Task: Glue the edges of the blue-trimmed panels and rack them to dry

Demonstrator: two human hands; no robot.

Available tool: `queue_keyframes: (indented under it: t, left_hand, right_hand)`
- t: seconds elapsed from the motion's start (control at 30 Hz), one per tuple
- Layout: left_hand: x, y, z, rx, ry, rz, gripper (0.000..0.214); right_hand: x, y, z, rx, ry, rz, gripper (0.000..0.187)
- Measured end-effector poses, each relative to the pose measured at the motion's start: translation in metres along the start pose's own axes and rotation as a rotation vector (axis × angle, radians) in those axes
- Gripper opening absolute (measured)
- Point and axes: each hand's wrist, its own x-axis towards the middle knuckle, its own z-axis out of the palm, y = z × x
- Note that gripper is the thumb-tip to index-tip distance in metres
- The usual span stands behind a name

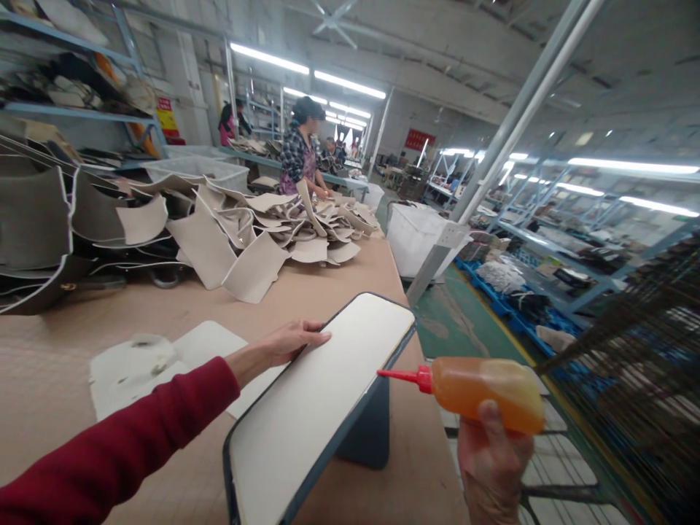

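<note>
A flat cream panel with a dark rim [317, 401] stands tilted above the brown table [339, 284], near its right edge. My left hand [289, 343], in a red sleeve, rests with fingers closed along the panel's left edge and steadies it. My right hand [492, 467] grips an orange squeeze bottle [486, 390] lying sideways. Its red nozzle [402, 376] points left and nearly touches the panel's right rim.
White sheets [147, 361] lie on the table left of the panel. A heap of beige cut pieces [262, 226] covers the table farther back, where another person [300, 149] works. A white bin [418, 233], blue racks and a wire cage [645, 379] stand to the right.
</note>
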Motion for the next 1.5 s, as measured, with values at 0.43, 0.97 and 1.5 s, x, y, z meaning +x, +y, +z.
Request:
queue_keyframes:
  t: [0.43,0.97,1.5]
  left_hand:
    - [0.005,0.005,0.002,-0.014,0.035,-0.019,0.058]
    - [0.014,0.007,-0.001,-0.011,0.074,-0.048,0.042]
    - [0.022,0.005,-0.010,-0.047,0.104,-0.067,0.032]
  right_hand:
    - [-0.002,0.002,-0.001,-0.008,-0.022,0.012,0.042]
    - [-0.011,-0.005,0.005,-0.044,-0.076,0.034,0.031]
    - [-0.019,-0.007,0.009,-0.019,-0.066,0.102,0.043]
